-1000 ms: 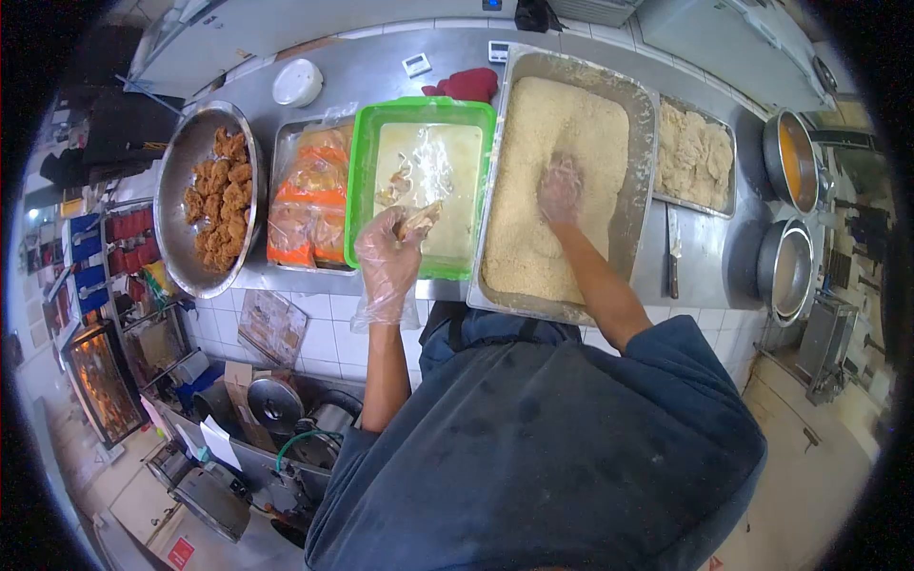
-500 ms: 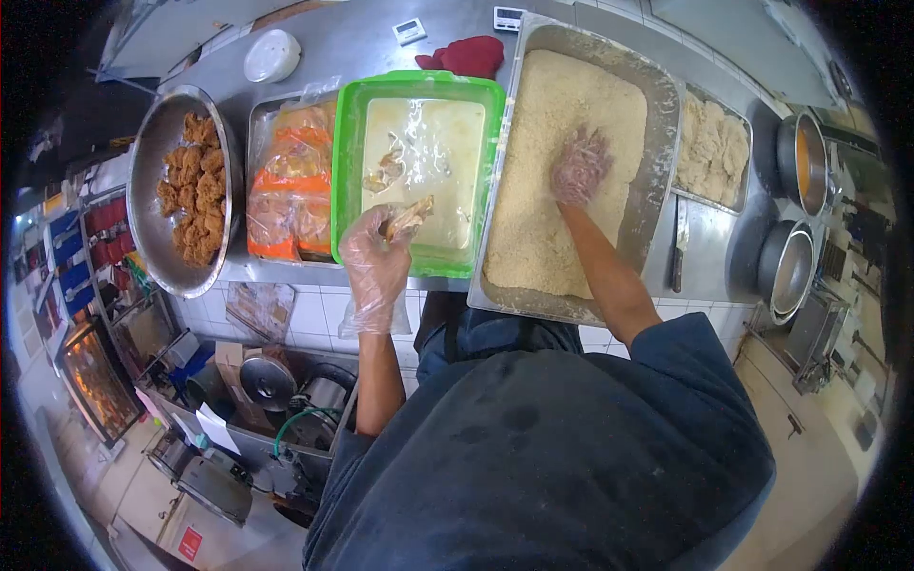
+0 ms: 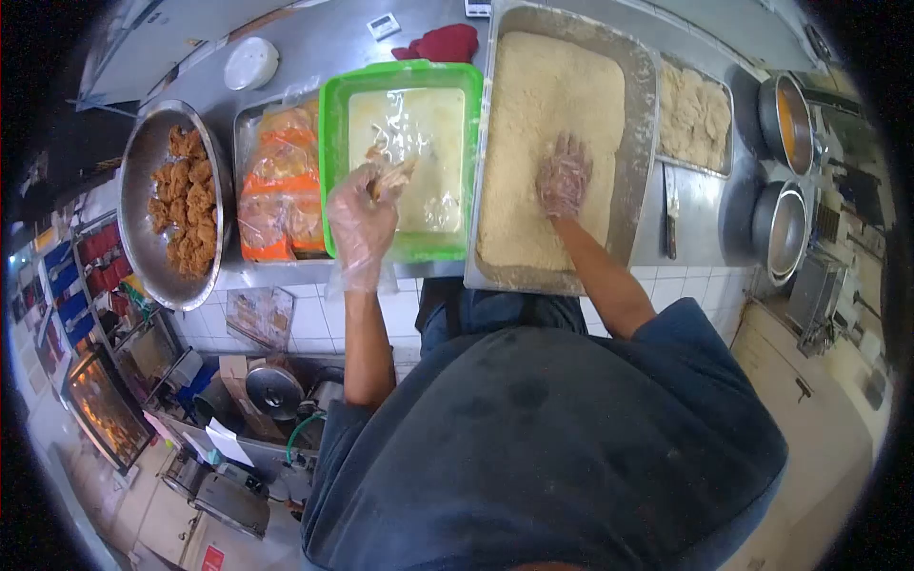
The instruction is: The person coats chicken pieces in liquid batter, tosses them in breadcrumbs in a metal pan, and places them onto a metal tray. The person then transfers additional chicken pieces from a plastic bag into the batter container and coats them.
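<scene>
In a clear plastic glove, my left hand (image 3: 360, 224) is closed on a piece of raw chicken (image 3: 396, 177). It holds the chicken above a green tub (image 3: 328, 114) of pale, milky liquid (image 3: 443, 143). A bit of another piece shows behind my fingers, partly hidden. My right hand (image 3: 565, 181), gloved and dusted with flour, lies with its fingers stretched out on the breading flour (image 3: 528, 105). That flour fills a deep metal pan (image 3: 633, 105) to the right of the tub. Nothing shows in the right hand's grasp.
Left of the tub are bagged raw chicken pieces (image 3: 281, 176) on a tray and a steel bowl (image 3: 133, 205) of fried chicken (image 3: 190, 195). To the right lie a knife (image 3: 672, 214), a tray of floured pieces (image 3: 693, 114) and metal bowls (image 3: 781, 228). A red cloth (image 3: 443, 44) sits behind.
The camera view has shifted slightly. My left hand has raised the chicken a little relative to the tub. On the flour, the fingers of my right hand now show more clearly stretched.
</scene>
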The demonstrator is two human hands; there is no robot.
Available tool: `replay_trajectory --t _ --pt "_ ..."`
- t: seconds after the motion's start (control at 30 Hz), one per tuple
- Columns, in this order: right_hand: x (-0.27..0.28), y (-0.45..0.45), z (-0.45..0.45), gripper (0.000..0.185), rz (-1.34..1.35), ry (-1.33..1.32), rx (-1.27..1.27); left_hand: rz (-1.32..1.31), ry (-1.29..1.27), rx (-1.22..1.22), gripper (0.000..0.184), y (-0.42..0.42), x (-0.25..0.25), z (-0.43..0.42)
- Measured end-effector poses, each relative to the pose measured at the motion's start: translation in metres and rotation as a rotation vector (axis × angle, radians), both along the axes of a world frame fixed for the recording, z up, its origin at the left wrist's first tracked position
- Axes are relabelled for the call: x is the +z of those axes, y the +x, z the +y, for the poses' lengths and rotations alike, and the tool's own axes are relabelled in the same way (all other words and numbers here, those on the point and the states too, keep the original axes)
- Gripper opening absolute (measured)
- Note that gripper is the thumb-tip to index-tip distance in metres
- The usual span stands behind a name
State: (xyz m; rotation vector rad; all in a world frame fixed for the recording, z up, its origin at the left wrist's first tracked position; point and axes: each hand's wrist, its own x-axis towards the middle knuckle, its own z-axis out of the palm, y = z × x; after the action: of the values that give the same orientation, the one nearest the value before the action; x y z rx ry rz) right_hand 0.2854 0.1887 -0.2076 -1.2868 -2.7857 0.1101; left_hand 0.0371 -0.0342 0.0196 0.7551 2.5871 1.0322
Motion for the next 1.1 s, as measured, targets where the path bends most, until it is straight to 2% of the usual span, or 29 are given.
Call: replay_trajectory --t 0.07,0.17,0.2,0.27,0.37,0.43,0.5,0.57,0.67,0.77,0.87,0.97,1.07,1.1 --pt "0.006 0.001 -0.004 0.066 0.099 -0.027 0.057 0.049 0.027 -0.016 0.020 -0.010 -0.005 0.008" --pt "0.026 -0.011 -0.009 0.065 -0.093 -0.103 -0.062 0.004 0.093 0.028 0.021 -0.010 -0.021 0.002" --pt "0.024 -0.003 -0.018 0.066 -0.046 -0.091 -0.043 0.038 0.029 0.038 0.021 -0.008 -0.023 0.001" --pt "0.024 -0.003 -0.010 0.066 0.066 -0.030 0.022 -0.036 0.060 0.043 0.021 -0.004 -0.020 0.003" --pt "-0.001 0.005 -0.004 0.069 0.146 -0.194 -0.086 -0.032 0.087 -0.007 0.021 -0.006 -0.016 0.005" --pt "0.006 -0.006 0.018 0.070 0.250 -0.564 -0.381 -0.031 0.114 -0.012 0.021 -0.007 -0.016 0.003" --pt "0.018 -0.013 0.032 0.069 0.248 -0.735 -0.509 -0.068 0.180 0.008 0.021 -0.004 -0.021 0.000" --pt "0.032 -0.022 0.044 0.067 0.157 -0.695 -0.456 -0.037 0.190 -0.002 0.020 -0.002 -0.015 -0.001" --pt "0.112 -0.035 0.053 0.065 -0.044 -0.987 -0.209 -0.014 0.181 -0.014 0.019 0.003 -0.003 -0.002" --pt "0.071 -0.028 0.078 0.066 -0.424 -0.808 0.017 -0.002 0.177 -0.029 0.017 0.006 -0.005 -0.008" --pt "0.101 -0.013 0.065 0.059 -0.183 -0.668 0.082 -0.027 0.228 -0.023 0.016 0.007 -0.001 -0.009" --pt "0.112 0.009 0.056 0.041 0.065 -0.598 0.057 -0.042 0.249 -0.017 0.015 0.009 -0.007 -0.012" --pt "0.086 0.033 0.067 0.049 0.284 -0.614 0.087 0.003 0.244 -0.048 0.014 0.009 0.005 -0.009" --pt "0.096 0.034 0.068 0.047 0.324 -0.571 0.127 0.023 0.243 -0.061 0.014 0.011 0.011 -0.008"
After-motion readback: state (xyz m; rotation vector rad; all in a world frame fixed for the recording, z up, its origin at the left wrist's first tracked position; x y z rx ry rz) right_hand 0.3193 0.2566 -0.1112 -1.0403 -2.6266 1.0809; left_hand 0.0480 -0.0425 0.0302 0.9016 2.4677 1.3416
